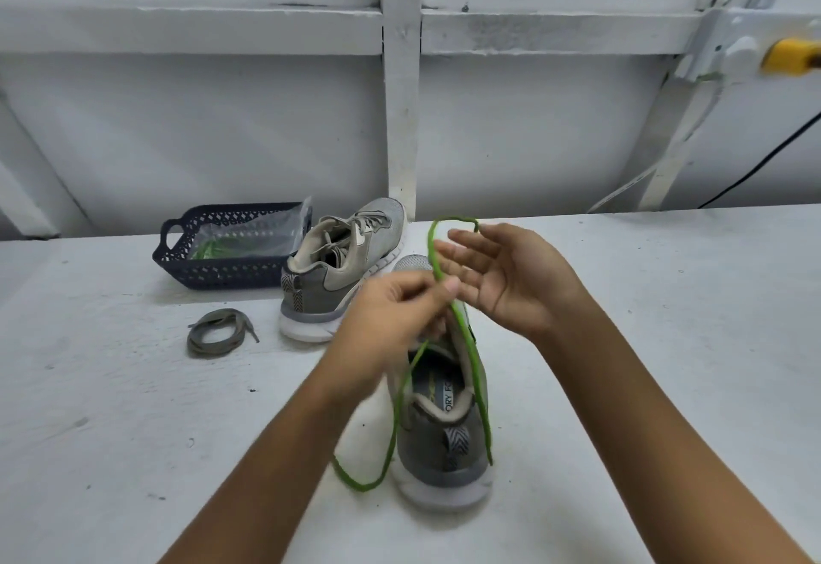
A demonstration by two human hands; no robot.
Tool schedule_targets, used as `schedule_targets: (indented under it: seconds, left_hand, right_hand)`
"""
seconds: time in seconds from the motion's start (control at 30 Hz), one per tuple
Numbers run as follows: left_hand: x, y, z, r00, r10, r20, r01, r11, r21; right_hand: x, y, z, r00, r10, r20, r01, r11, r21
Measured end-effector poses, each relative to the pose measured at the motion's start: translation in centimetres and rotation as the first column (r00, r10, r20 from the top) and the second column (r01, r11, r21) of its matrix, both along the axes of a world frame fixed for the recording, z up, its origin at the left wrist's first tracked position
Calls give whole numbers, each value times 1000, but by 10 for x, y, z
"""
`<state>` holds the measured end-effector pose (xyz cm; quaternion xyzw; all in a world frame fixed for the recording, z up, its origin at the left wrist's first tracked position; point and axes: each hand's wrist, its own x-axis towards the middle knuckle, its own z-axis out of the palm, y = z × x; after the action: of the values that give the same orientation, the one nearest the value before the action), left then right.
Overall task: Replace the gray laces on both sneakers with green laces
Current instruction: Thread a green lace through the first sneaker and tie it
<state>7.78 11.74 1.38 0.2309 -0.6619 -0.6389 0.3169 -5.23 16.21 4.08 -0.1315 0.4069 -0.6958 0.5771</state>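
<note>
A gray sneaker stands in front of me, heel toward me, with no lace showing in it. My left hand pinches a green lace above the shoe's tongue. The lace loops upward toward my right hand, whose fingers are spread and straight; its fingertips touch the top of the loop. Two strands hang down either side of the shoe. A second gray sneaker with its gray lace threaded stands behind, to the left. A loose coiled gray lace lies on the table.
A dark blue basket at the back left holds a clear bag with more green lace. The white table meets a white wall behind. A yellow object and a black cable are at the far right.
</note>
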Motion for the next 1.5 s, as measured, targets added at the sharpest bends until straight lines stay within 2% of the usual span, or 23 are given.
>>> schedule_targets:
  seconds: [0.07,0.13,0.23,0.43,0.7,0.77,0.87,0.97,1.03,1.1,1.23,1.5]
  left_hand:
    - [-1,-20,8,994,80,-69,-75,995,69]
    - [-3,-38,15,985,157,-73,-150,984,95]
    - [-8,-55,20,977,207,-54,-200,974,109]
    - [-18,-68,18,973,224,-48,-218,970,110]
    - [-24,-82,19,950,311,-30,-304,943,136]
    - [-24,-78,18,948,308,75,-314,946,81]
    - [-21,-64,8,867,333,370,-277,941,-196]
    - [-15,-43,-6,797,436,417,-217,852,-476]
    - [-12,-30,-13,813,438,384,-166,806,-567]
    - [-11,-20,-21,820,415,393,-112,790,-602]
    - [-10,-12,-39,767,431,476,-30,764,-644]
    - [-11,-4,-41,767,406,496,-26,793,-608]
  right_hand:
    - [0,6,-8,990,108,-94,-104,994,45]
    - [3,12,-13,955,210,-209,-196,977,86]
    - [5,18,-18,916,243,-320,-223,970,99]
    - [2,29,-26,875,225,-428,-221,973,58]
    - [-10,43,-32,866,227,-445,-207,974,93]
    - [-13,44,-31,860,166,-483,-133,986,102]
    - [-15,44,-36,758,48,-650,49,990,130]
    - [-13,43,-47,699,-66,-712,180,980,85]
    - [-7,41,-55,699,-128,-704,230,972,52]
    - [-1,38,-62,712,-187,-677,280,959,30]
    - [8,34,-73,729,-295,-618,365,931,-14]
    - [9,32,-86,637,-310,-706,415,910,-25]
